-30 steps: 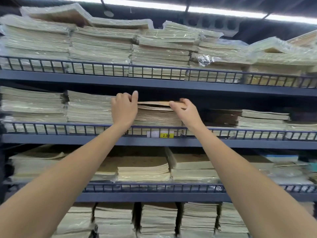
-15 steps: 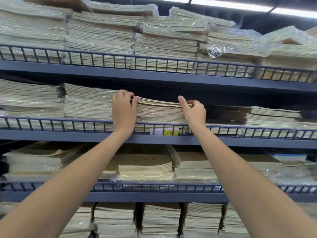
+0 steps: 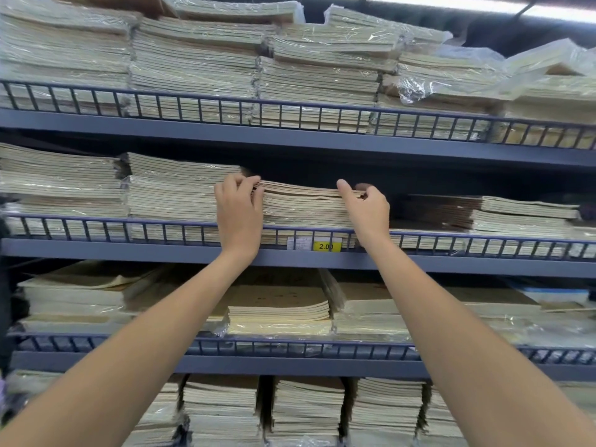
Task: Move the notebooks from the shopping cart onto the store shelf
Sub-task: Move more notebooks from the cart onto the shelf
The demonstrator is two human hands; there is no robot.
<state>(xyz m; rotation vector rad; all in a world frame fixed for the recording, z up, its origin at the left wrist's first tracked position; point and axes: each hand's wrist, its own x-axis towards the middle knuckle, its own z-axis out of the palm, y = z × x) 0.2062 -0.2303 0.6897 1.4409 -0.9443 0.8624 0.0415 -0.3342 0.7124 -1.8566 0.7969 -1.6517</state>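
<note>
You face a blue-grey store shelf (image 3: 129, 251) with 4 tiers in view. Each tier is fronted by a low wire rail (image 3: 96, 224) and packed with flat, pale piles.

On the 2nd tier from the top, at the far left, 2 plastic-wrapped piles (image 3: 174, 185) sit side by side. They stand higher than what lies to their right.

Your left arm reaches up from the lower left. Your left hand (image 3: 240, 209) is at the left end of a stack of notebooks (image 3: 303, 204). The back of the hand faces you, and its fingers are curled over the stack's top left corner, gripping it.

The notebooks lie flat on that 2nd tier, behind the rail, with their edges toward you. They sit just beside the nearer wrapped pile. Below them, fixed to the rail, is a yellow price tag (image 3: 326, 246) reading 2.00.

Your right hand (image 3: 366, 208) is at the stack's right end. The thumb lies along the top front edge. The other fingers are curled at the top right corner, pinching the uppermost notebooks.

To the right of that hand is a lower pile with brown covers and cream edges (image 3: 522, 217). Your right arm runs down to the lower right.
</note>
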